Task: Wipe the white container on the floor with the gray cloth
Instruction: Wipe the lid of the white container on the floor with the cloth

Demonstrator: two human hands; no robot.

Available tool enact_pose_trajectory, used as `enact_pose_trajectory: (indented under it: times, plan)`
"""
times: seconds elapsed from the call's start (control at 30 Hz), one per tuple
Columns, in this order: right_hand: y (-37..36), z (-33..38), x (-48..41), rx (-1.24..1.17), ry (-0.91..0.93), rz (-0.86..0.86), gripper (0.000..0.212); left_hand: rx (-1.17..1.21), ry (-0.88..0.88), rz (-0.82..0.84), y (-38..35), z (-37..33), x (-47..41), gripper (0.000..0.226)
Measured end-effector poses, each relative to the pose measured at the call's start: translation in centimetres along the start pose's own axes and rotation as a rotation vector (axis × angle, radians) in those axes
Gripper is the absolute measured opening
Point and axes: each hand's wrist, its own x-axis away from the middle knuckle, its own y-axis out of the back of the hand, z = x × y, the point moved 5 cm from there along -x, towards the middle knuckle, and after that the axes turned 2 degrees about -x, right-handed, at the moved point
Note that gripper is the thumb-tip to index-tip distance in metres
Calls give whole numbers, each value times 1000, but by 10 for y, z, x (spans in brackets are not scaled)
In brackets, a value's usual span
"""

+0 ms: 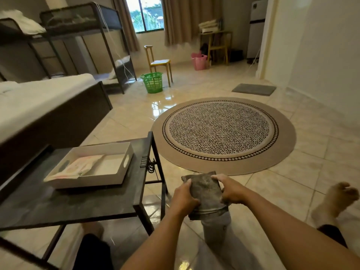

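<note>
While you sit on the tiled floor (282, 193), your left hand (184, 197) and right hand (231, 190) both grasp the folded gray cloth (206, 193); the white tray (116, 179) sits at ten o'clock.

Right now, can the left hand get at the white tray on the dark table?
Probably yes: the white tray sits uncovered on the dark table with nothing between, but the left hand is holding the gray cloth.
</note>
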Motion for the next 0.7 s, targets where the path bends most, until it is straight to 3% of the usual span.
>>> enact_pose_trajectory:
  times: [0.5, 0.57, 0.7]
  plan:
    - [-42, -89, -64, 62, -105, -8, 91, -56, 5, 107, -81, 55, -73, 81]
    - [-44, -103, -66, -48, -189, -75, 87, -66, 0, 105, -83, 57, -73, 76]
    - [-51, -121, -66, -309, -332, -134, 59, -46, 32, 135, -86, 65, -73, 74]
